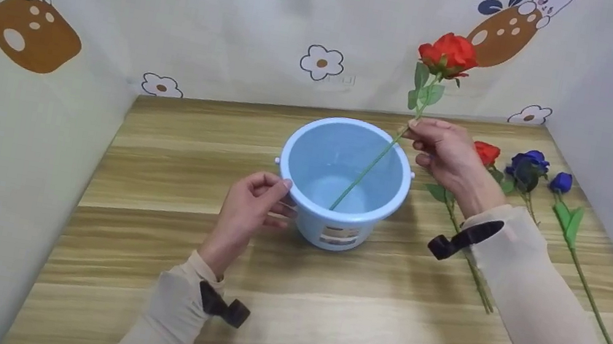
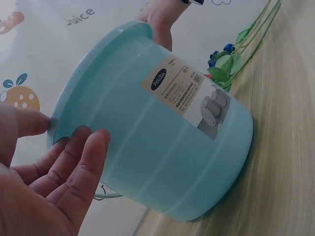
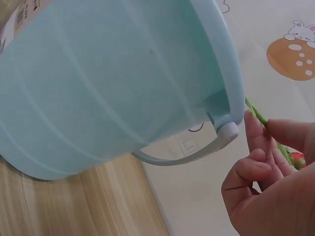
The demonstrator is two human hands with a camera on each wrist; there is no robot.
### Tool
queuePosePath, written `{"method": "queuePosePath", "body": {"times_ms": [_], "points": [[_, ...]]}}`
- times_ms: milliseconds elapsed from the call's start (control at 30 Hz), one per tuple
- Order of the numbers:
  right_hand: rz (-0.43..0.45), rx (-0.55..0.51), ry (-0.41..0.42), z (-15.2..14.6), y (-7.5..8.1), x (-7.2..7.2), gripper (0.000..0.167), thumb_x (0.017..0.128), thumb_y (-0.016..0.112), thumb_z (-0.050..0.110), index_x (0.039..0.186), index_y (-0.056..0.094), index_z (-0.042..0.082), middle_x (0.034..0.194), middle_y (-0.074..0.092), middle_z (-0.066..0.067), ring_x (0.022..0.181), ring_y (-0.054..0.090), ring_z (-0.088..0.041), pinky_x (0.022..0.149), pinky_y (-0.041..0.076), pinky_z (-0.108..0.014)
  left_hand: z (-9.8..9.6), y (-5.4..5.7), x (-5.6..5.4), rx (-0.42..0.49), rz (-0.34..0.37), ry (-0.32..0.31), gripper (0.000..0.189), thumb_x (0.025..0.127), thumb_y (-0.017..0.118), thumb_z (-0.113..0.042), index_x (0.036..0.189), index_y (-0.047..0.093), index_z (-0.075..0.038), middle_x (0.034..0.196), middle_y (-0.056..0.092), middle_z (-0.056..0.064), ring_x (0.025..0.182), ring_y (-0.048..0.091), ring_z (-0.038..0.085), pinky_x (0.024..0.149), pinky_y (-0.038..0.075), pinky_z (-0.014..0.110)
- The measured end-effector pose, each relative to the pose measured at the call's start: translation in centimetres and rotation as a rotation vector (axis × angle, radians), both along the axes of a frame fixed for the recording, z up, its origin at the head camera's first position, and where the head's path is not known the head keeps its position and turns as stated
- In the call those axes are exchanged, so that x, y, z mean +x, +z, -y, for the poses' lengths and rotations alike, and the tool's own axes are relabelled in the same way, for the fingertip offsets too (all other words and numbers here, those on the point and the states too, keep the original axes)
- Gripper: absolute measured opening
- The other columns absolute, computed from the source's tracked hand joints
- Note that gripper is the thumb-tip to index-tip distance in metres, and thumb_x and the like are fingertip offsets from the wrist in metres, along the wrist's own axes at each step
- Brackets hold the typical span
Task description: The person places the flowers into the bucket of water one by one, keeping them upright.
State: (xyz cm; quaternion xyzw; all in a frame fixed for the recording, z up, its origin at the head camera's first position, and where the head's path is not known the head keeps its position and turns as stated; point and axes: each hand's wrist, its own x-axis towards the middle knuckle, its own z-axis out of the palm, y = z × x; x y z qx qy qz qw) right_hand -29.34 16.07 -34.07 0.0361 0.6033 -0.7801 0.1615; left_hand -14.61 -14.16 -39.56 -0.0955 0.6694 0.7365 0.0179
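A light blue plastic bucket stands upright on the table, a printed label on its side. My left hand pinches its rim at the near left, thumb on the rim and fingertips under it against the outer wall. Above the bucket's right side, my right hand pinches the green stem of a red artificial rose between thumb and fingers. The bloom points up, and the stem slants down into the bucket. Part of the bucket's handle shows in the right wrist view.
Right of the bucket lie another red rose, partly hidden by my right arm, a dark blue rose and a blue bud with a long stem. A patterned backdrop encloses the wooden table at the back and sides.
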Motion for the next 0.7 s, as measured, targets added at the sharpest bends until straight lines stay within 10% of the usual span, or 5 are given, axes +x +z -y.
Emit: {"method": "queuePosePath", "body": {"times_ms": [233, 533, 700], "points": [[-0.012, 0.031, 0.010, 0.9, 0.0, 0.0, 0.017, 0.100, 0.071, 0.007, 0.087, 0.082, 0.012, 0.084, 0.074, 0.003, 0.073, 0.051, -0.014, 0.058, 0.034, -0.023, -0.1, 0.1, 0.1, -0.007, 0.001, 0.003, 0.016, 0.103, 0.070, -0.019, 0.108, 0.068, -0.004, 0.092, 0.078, 0.010, 0.082, 0.078, 0.027, 0.066, 0.066, 0.036], [-0.038, 0.123, 0.086, 2.0, -0.1, -0.1, 0.014, 0.099, 0.074, 0.012, 0.088, 0.083, 0.016, 0.083, 0.074, 0.004, 0.094, 0.063, -0.015, 0.098, 0.047, -0.035, -0.1, -0.2, 0.1, -0.002, -0.019, 0.003, 0.015, 0.102, 0.070, -0.018, 0.105, 0.068, -0.003, 0.090, 0.078, 0.010, 0.076, 0.077, 0.022, 0.067, 0.066, 0.039], [-0.037, 0.162, 0.113, 2.6, -0.1, -0.1, 0.006, 0.096, 0.078, 0.014, 0.093, 0.084, 0.015, 0.090, 0.076, 0.003, 0.098, 0.060, -0.017, 0.084, 0.055, -0.029, -0.2, 0.1, 0.2, 0.027, -0.016, -0.001, 0.013, 0.102, 0.069, -0.016, 0.104, 0.068, -0.003, 0.087, 0.077, 0.009, 0.072, 0.076, 0.019, 0.060, 0.064, 0.032]]}}
